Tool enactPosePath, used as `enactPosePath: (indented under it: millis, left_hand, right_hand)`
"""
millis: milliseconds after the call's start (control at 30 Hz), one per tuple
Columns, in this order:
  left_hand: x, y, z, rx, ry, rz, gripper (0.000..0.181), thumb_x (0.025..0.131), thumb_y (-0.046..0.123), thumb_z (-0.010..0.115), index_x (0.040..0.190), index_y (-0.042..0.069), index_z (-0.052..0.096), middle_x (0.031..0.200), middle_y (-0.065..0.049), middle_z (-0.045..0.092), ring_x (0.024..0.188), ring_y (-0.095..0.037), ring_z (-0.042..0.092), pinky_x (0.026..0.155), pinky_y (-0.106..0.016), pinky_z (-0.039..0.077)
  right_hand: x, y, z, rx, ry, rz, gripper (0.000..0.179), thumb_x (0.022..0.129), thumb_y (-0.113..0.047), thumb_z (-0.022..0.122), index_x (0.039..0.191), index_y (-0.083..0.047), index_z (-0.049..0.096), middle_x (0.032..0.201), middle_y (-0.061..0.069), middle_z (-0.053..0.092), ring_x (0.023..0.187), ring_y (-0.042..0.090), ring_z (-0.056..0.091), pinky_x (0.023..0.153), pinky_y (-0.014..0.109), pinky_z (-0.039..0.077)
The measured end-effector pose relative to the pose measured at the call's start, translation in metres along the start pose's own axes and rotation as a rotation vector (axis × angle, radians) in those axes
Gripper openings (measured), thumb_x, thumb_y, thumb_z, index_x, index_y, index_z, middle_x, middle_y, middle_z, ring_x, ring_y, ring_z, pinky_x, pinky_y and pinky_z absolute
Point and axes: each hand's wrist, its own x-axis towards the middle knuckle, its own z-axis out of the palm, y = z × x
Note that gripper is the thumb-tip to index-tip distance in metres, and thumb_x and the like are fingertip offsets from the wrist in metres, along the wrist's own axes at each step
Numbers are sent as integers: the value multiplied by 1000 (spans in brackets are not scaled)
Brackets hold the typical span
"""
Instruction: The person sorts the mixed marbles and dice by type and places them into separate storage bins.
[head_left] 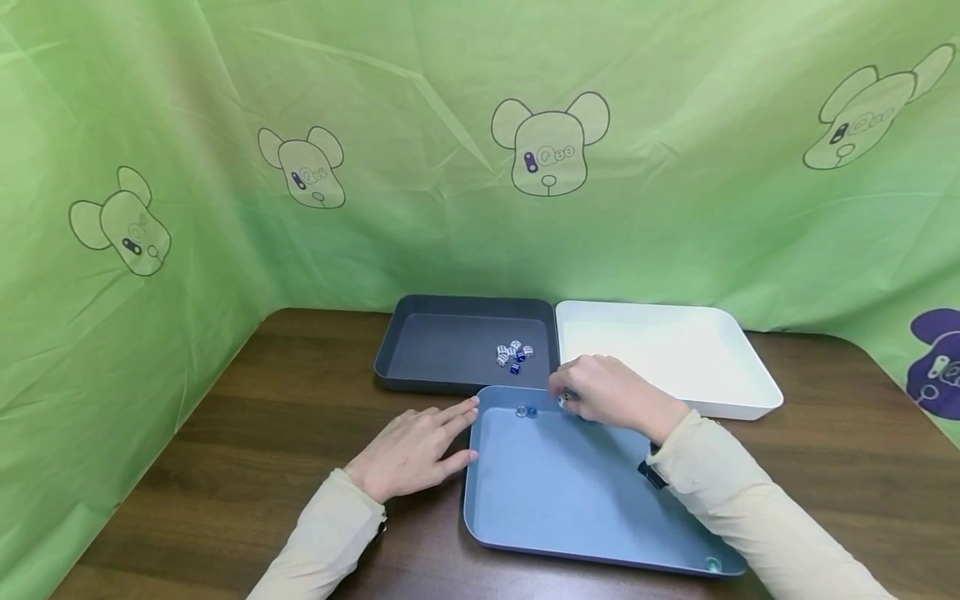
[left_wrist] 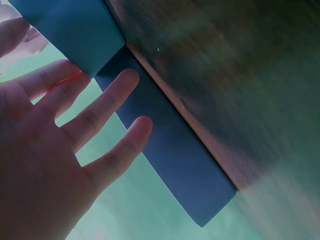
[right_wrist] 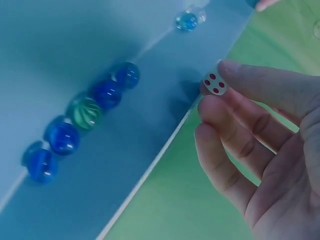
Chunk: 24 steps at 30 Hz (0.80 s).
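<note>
My right hand (head_left: pixel 611 396) pinches a white die with red dots (right_wrist: pixel 215 84) between thumb and fingertips, just inside the far rim of the blue tray (head_left: pixel 555 492). In the right wrist view, a row of blue marbles (right_wrist: pixel 106 94) with one green-swirled marble (right_wrist: pixel 86 113) lies along the tray's far side, left of the die. Two more marbles, one clear (head_left: pixel 521 411) and one blue (head_left: pixel 532 412), sit near the far left corner. My left hand (head_left: pixel 420 450), fingers straight and spread, rests at the tray's left edge. A greenish marble (head_left: pixel 713 564) lies in the near right corner.
Behind the blue tray stands a dark grey tray (head_left: pixel 442 342) with several white and blue dice (head_left: pixel 515 350) in its right part. Beside it is a white tray (head_left: pixel 645 333). All three stand on a wooden table (head_left: pixel 262 417) backed by a green curtain (head_left: pixel 427 217).
</note>
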Motion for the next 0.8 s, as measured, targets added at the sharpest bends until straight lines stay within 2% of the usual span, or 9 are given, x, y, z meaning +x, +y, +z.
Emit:
enactPosePath:
  millis: [233,467,800]
  left_hand:
    - [0,0,0,-6,-8,-4,57,104,42,54,148,5,53,157,-5,43,125,-29,60,97,-49,50]
    - [0,1,-1,-4,-4,-3,57,104,41,54,148,5,52,157,-6,44,124,-29,60,97,-49,50]
    - [0,0,0,-3,4,-3,57,104,41,54,148,5,53,157,-5,44,124,-29,60,97,-49,50]
  right_hand:
    - [7,2,-6,9,1,19,17,79,5,78,89,-8,76,88,1,75,81,22,71,71,39,58]
    - [13,10,-4,23,7,56,16,79,4,77,91,-7,77,90,4,76,84,27,72,76,44,58]
    - [25,18,-4,38,-9,66,15,79,5,77,92,-4,77,89,6,75,85,28,71,78,44,58]
